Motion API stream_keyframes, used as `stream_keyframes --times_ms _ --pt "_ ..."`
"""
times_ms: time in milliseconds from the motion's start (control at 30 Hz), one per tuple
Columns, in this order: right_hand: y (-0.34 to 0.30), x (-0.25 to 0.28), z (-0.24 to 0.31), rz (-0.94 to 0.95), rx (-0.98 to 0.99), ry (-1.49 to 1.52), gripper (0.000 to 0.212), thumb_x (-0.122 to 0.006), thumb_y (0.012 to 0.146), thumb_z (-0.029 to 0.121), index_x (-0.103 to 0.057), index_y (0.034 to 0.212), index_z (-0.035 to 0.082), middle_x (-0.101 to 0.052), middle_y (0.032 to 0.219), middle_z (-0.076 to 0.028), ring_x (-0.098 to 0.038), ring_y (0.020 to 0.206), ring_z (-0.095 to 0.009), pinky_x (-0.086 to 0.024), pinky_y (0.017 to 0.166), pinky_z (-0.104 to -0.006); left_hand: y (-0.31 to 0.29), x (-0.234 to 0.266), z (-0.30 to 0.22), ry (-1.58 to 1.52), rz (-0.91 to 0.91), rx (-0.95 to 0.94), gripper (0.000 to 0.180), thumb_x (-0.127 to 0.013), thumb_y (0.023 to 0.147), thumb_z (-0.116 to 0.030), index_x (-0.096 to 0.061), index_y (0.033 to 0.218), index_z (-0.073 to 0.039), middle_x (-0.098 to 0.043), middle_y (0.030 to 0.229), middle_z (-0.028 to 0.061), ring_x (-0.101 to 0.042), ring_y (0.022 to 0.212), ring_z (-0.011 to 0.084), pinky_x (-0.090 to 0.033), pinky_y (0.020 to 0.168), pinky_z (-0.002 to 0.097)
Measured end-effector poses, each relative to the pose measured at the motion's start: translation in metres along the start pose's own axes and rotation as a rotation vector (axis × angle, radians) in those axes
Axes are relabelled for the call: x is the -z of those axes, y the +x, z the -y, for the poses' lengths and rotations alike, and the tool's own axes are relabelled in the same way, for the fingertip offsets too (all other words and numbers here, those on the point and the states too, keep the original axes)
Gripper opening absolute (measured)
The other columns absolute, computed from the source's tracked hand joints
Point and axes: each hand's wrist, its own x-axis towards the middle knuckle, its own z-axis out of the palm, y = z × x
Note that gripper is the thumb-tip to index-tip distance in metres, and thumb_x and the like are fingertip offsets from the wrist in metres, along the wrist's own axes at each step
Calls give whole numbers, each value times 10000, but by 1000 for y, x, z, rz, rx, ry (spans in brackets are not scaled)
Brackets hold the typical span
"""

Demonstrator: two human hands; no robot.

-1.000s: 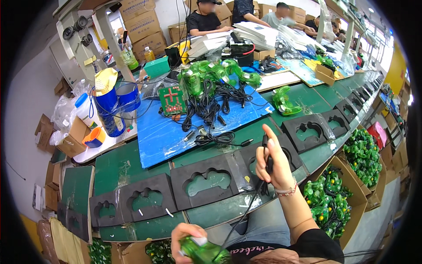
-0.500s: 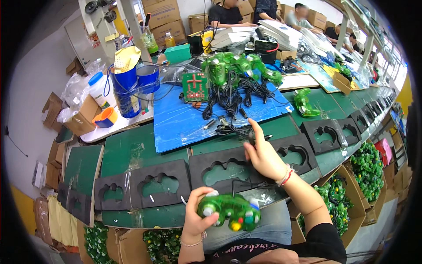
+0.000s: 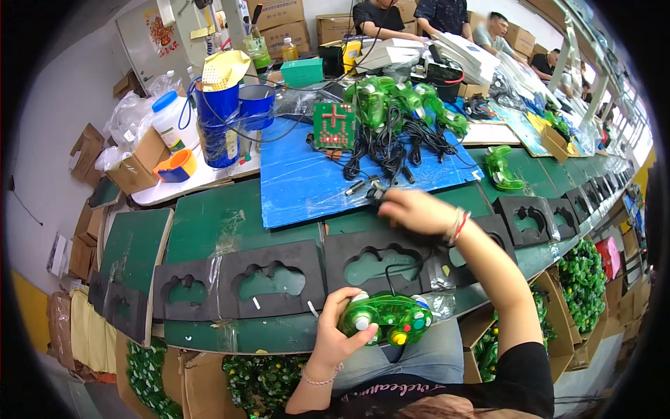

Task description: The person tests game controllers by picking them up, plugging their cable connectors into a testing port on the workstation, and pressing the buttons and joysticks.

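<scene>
In my left hand (image 3: 340, 332) I hold a translucent green game controller (image 3: 387, 320), buttons facing up, thumb by its grey stick. It is just above the near edge of the bench. From the controller's top a black cable (image 3: 392, 274) loops over a foam holder towards my right hand. My right hand (image 3: 415, 211), slightly blurred, is closed on a dark cable end (image 3: 377, 193) at the front edge of the blue board (image 3: 300, 199). Beside it lie other metal-tipped plugs. A green circuit board (image 3: 333, 126) with red lights stands behind, next to heaped green controllers (image 3: 391, 101) with coiled black cables.
Black foam holders (image 3: 269, 253) with controller-shaped cut-outs line the green bench (image 3: 209, 227). Another green controller (image 3: 501, 167) lies to the right. Blue bins (image 3: 220, 119) stand at the back left. Boxes of green controllers (image 3: 585, 286) sit below the bench. Other people work across it.
My right hand has gone from a pointing, partly spread pose to closed fingers at the cable end. The bundled cable near it is no longer seen there. The controller is tilted flatter.
</scene>
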Motion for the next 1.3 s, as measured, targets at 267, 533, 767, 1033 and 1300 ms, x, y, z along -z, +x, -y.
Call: stream_keyframes --times_ms 267,533,767,1033,1300 --pt "4 25 -8 -687 -151 -162 232 -570 872 235 -507 820 18 -597 706 -197 -582 673 -386 -442 563 -444 -2 2 -1 -88 -50 25 575 -705 720 -32 -397 1205 -13 -537 1063 94 -532 955 146 -427 832 265" --pt "-2 39 30 -261 -156 -357 362 -570 837 324 -585 693 -8 -565 584 -170 -570 553 -323 -436 533 -403 -3 6 1 -123 -42 -28 595 -718 708 -55 -398 1208 -17 -537 1067 91 -537 951 146 -426 835 259" --pt "-3 30 27 107 -268 -113 447 -570 835 392 -607 702 -33 -571 576 -152 -555 531 -238 -434 546 -366 -10 19 17 -750 -105 44 716 -716 716 -372 -363 1226 -12 -527 1053 83 -567 973 181 -478 825 304" --pt "5 -19 -6 -88 -323 -334 391 -601 793 371 -625 655 6 -598 621 -187 -603 624 -347 -476 601 -418 -4 9 17 -554 -128 -13 624 -690 734 -236 -380 1233 -25 -487 1109 86 -517 1000 163 -433 859 285" --pt "2 -28 -12 -223 -270 -225 383 -606 809 360 -605 647 13 -578 585 -170 -583 578 -340 -454 548 -413 -3 3 15 -480 -135 18 623 -693 719 -221 -392 1226 -20 -491 1100 78 -505 988 150 -411 865 274"
